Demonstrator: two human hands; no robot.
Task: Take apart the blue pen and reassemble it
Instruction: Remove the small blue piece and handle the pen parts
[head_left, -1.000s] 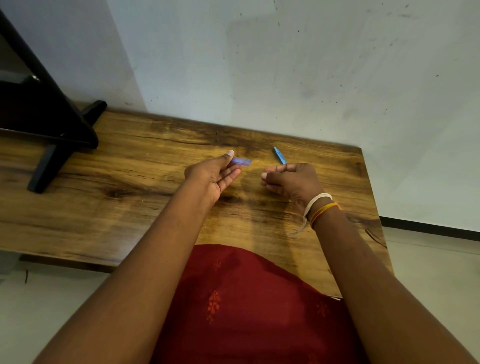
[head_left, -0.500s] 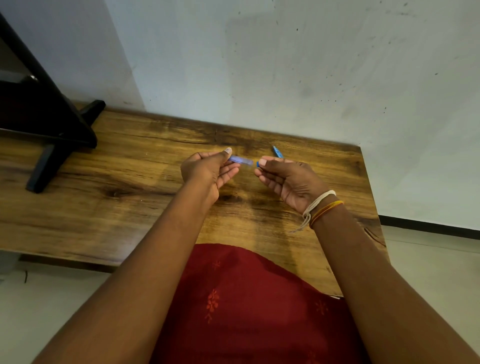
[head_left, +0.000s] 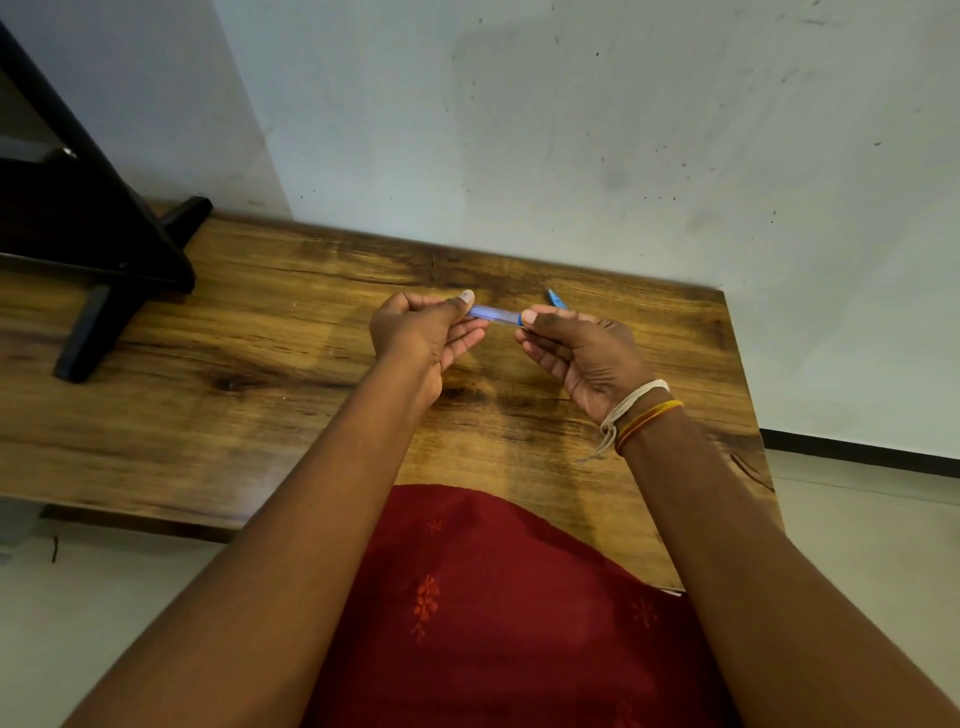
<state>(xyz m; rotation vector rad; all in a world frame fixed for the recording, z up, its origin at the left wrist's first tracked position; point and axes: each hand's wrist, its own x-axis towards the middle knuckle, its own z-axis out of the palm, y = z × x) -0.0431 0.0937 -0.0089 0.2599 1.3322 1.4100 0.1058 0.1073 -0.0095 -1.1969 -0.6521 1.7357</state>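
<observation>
A translucent blue pen barrel (head_left: 493, 315) lies level between my two hands, above the wooden table (head_left: 260, 374). My left hand (head_left: 423, 332) pinches its left end between thumb and fingers. My right hand (head_left: 582, 348) pinches the right end, where a darker blue ring shows at the fingertips. Another blue pen part (head_left: 555, 298) pokes out just behind my right hand; whether it lies on the table or is held I cannot tell. The rest of the pen is hidden inside my fingers.
A black stand (head_left: 98, 270) occupies the table's far left corner. A pale wall runs along the table's back edge. The table's right edge is close to my right wrist. My red garment (head_left: 493, 613) covers the near edge.
My right hand has come left from a closed fist and met the barrel held by my left hand. Both hands now hold it, slightly nearer to me.
</observation>
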